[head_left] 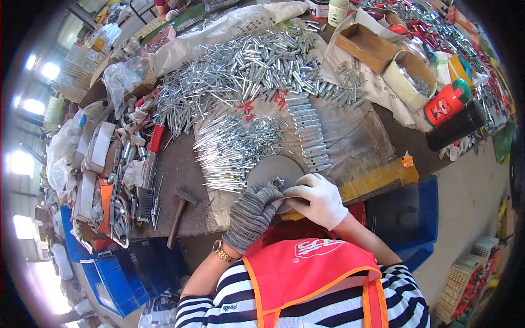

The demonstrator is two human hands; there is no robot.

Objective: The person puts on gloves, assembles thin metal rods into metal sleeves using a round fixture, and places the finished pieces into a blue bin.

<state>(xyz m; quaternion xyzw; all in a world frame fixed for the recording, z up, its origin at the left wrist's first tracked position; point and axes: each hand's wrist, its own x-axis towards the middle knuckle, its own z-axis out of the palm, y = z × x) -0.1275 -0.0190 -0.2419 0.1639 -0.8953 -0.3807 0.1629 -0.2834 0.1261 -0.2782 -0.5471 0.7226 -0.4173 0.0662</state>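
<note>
My left hand (250, 217), in a grey knitted glove, and my right hand (318, 202), in a white glove, meet at the near edge of a round grey disc (276, 165). Both have their fingers closed in a pinch. A small shiny metal bit shows by the left fingertips; what the fingers hold is too small and hidden to name. Just beyond lie thin metal rods (221, 158) and a heap of small metal pieces (265, 134). Right of the disc, short metal tubes (309, 134) are lined up in a column.
A large heap of metal tubes (257, 60) covers the bench's far side. A hammer (180, 216) lies at left, beside assorted tools. Blue bins (404, 216) hang below the front edge. At right stand an open cardboard box (366, 46) and a red bottle (448, 104).
</note>
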